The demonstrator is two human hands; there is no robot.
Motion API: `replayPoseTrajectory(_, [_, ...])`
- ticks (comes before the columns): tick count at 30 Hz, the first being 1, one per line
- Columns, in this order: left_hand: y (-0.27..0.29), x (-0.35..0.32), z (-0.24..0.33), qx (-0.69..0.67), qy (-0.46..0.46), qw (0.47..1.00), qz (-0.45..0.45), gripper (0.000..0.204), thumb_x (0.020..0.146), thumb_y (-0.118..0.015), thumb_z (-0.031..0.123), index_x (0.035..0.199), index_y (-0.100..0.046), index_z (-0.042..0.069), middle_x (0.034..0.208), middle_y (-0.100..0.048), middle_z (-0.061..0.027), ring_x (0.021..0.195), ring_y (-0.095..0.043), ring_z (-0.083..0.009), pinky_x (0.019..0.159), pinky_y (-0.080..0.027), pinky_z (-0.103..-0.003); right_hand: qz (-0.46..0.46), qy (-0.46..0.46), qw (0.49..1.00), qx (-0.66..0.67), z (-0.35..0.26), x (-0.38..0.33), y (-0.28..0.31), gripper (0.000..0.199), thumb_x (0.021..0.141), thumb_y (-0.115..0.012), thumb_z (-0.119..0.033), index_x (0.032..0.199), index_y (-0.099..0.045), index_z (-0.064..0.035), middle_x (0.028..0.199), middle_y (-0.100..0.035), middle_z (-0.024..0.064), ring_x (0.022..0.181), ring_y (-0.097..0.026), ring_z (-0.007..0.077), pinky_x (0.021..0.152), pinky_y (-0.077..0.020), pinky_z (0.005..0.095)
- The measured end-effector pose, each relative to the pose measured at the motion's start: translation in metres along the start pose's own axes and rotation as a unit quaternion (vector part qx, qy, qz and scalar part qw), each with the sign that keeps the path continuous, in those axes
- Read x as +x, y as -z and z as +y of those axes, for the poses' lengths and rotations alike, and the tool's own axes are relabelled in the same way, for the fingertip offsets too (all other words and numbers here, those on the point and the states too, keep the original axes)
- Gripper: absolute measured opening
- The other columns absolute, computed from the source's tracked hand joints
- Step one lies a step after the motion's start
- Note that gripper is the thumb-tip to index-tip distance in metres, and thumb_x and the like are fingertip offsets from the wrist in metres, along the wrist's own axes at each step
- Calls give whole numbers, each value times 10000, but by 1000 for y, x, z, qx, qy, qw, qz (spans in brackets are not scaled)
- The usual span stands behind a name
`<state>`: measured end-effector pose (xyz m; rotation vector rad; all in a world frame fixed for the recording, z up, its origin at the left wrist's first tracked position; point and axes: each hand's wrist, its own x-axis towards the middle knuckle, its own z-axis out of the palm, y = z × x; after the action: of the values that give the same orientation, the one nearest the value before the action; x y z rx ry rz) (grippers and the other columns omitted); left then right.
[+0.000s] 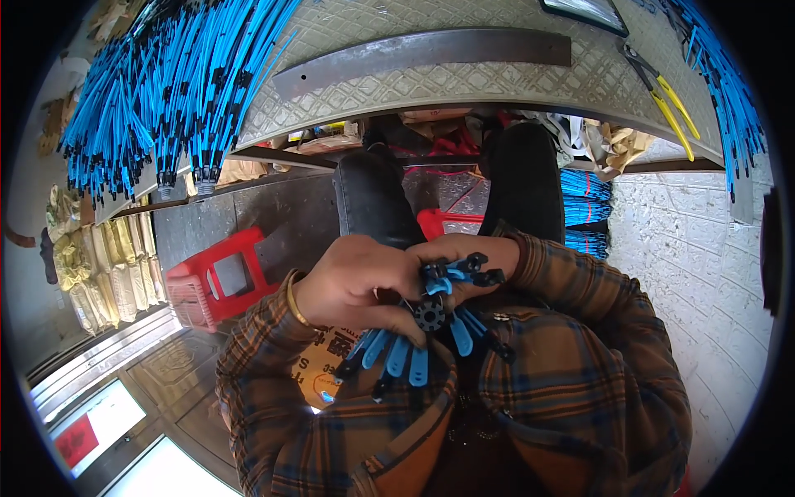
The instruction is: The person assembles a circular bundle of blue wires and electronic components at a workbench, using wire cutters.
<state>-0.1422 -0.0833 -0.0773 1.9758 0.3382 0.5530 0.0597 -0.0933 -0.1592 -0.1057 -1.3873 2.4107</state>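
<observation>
In my lap is a blue-ribbed frame [418, 364] that looks like part of an umbrella. Its flat blue ribs with black tips fan out around a black notched round hub [430, 316]. My left hand [356, 277] is closed on the hub's left side, thumb and forefinger pinching close to it. From the right, my right hand [476, 250] is closed around the upper ribs, and black rib ends [479, 269] stick out past its fingers. What lies between the two hands' fingertips is partly hidden.
Bundles of blue ribs [178, 91] overhang the patterned table [356, 91] at left, others [729, 99] at right. A metal strip [431, 54] and yellow-handled pliers [667, 103] lie on it. More bundles [586, 199] sit below. A red stool [219, 277] stands left.
</observation>
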Motion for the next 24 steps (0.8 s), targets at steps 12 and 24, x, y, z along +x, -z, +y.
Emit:
replayPoseTrajectory(12, [4,11,0,-116,188,974,54,740,429,-915,121,1017,-472,50,748,-529,-20,647,-520,-108,584,-440,-239,-3,12,1000,-2,7,-2,2,329,819,-685,-213,1066,-575,-25,950,-618,20,911,-540,88,799,-451,274])
replayPoseTrajectory(24, [-59,-4,44,122,23,854,505,493,734,-646,-35,1191,-461,-32,1183,-496,-224,958,-560,-214,797,-477,-329,358,247,894,-111,-9,48,-15,331,843,-646,-137,1132,-533,-21,999,-583,14,929,-504,85,829,-421,264])
